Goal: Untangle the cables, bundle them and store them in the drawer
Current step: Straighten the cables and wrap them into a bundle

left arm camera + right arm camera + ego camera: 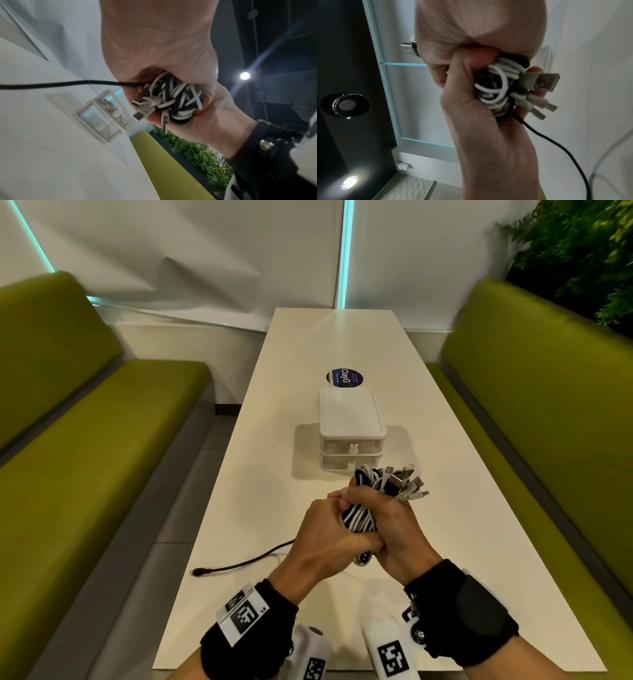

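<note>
A bundle of black and white cables (363, 517) is held above the table between both hands. My left hand (325, 539) grips its near side and my right hand (394, 525) wraps its far side. Several plugs (407, 482) fan out at the top right. The coils show in the left wrist view (175, 100) and the right wrist view (496, 89). A loose black cable tail (239, 563) trails from the bundle left across the table. The small white two-drawer box (351, 422) stands just beyond the hands, both drawers closed.
The long white table (329, 344) runs away from me between two green benches (85, 440) (548, 422). A round dark sticker (344, 377) lies behind the drawer box. Plants (582, 251) fill the far right corner.
</note>
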A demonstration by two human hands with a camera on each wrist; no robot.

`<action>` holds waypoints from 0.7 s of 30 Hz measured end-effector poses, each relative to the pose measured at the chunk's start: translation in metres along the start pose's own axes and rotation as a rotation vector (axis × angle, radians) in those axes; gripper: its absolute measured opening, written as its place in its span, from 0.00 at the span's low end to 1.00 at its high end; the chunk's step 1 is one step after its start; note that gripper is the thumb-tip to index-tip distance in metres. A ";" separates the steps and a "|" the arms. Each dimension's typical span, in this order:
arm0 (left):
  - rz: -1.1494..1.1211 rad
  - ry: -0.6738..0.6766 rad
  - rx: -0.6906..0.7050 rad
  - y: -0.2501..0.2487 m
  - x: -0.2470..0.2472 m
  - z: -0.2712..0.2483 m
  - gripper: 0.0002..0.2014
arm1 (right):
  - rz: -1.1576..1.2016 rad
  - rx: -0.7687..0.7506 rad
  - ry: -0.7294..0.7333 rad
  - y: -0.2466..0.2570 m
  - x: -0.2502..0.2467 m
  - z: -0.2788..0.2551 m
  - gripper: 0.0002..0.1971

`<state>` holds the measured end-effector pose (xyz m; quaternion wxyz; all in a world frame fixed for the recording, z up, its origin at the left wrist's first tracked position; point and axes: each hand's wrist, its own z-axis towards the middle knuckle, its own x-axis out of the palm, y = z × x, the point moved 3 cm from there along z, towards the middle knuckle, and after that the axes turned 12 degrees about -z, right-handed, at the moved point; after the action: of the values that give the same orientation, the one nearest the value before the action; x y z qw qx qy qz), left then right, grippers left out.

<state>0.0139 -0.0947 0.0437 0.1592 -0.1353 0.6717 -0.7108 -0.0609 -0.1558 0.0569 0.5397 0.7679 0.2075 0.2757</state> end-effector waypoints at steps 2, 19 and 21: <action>0.018 0.040 -0.033 -0.003 -0.002 0.002 0.10 | -0.029 -0.014 0.018 0.002 -0.002 0.001 0.08; 0.451 0.315 -0.259 0.054 -0.097 -0.015 0.06 | -0.080 -0.174 0.120 0.025 -0.017 0.002 0.05; 0.430 0.290 -0.285 0.057 -0.103 -0.018 0.12 | -0.098 -0.186 0.121 0.028 -0.020 0.000 0.05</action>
<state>0.1033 -0.0386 -0.0115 0.1880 0.0921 0.7938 -0.5711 -0.0752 -0.1774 0.0793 0.6078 0.6856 0.2503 0.3130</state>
